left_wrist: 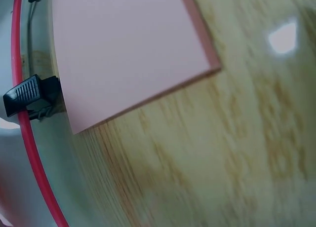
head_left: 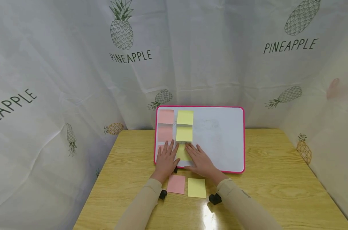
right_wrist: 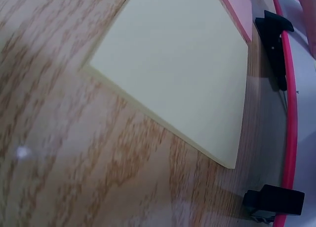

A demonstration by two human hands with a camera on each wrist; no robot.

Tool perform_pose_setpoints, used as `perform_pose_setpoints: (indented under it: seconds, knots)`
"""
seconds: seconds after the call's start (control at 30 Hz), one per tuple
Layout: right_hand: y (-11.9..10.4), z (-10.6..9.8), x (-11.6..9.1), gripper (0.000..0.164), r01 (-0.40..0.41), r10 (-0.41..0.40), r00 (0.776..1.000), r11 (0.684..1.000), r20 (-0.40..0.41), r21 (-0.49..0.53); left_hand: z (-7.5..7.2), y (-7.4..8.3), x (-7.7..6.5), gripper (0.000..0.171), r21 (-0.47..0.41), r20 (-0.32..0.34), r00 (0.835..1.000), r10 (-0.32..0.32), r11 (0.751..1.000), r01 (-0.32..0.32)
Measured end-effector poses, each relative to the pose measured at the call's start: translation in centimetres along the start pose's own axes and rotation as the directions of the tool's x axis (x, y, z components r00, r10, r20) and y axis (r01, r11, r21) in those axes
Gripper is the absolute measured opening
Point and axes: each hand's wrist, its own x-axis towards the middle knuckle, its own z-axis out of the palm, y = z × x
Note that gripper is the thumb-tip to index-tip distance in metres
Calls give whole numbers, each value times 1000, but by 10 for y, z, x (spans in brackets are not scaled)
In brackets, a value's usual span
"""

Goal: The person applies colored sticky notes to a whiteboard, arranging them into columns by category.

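A white board (head_left: 220, 137) with a pink rim leans at the back of the table. Its left side bears a column of pink sticky notes, top (head_left: 166, 117), middle (head_left: 165, 132) and bottom, and a column of yellow ones, top (head_left: 185, 117), middle (head_left: 184, 134) and bottom (head_left: 183, 154). My left hand (head_left: 165, 162) lies with fingers spread over the bottom pink note, hiding most of it, and reaches the bottom yellow note's left edge. My right hand (head_left: 202, 162), fingers extended, rests at that yellow note's right side. Neither hand grips anything.
In front of the board lie a pink sticky-note pad (left_wrist: 128, 49) and a yellow pad (right_wrist: 177, 74) side by side on the wooden table (head_left: 128, 179). Black clips (left_wrist: 30, 94) sit on the board's lower rim. A pineapple-print curtain (head_left: 202, 64) hangs behind.
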Motion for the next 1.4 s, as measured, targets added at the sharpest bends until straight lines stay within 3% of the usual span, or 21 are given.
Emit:
perform_pose_setpoints:
  seconds: [0.33,1.0,1.23,1.4]
  knots:
    - [0,-2,-3,99,-20,24,999,996,-41,89,3,0,1,73,-18,-9,1000,7,1000,-8]
    - [-5,-5,-12,101,-55,62,998,977,-24,207,3,6,-5,73,-27,11,1000,-18,999,18]
    - [-8,-9,-21,93,-107,122,992,934,-22,341,-3,11,-10,70,-122,-7,1000,-17,992,16]
    - [-11,-14,-29,83,-140,173,984,885,-34,443,-15,19,-16,59,-206,-83,997,2,978,-19]
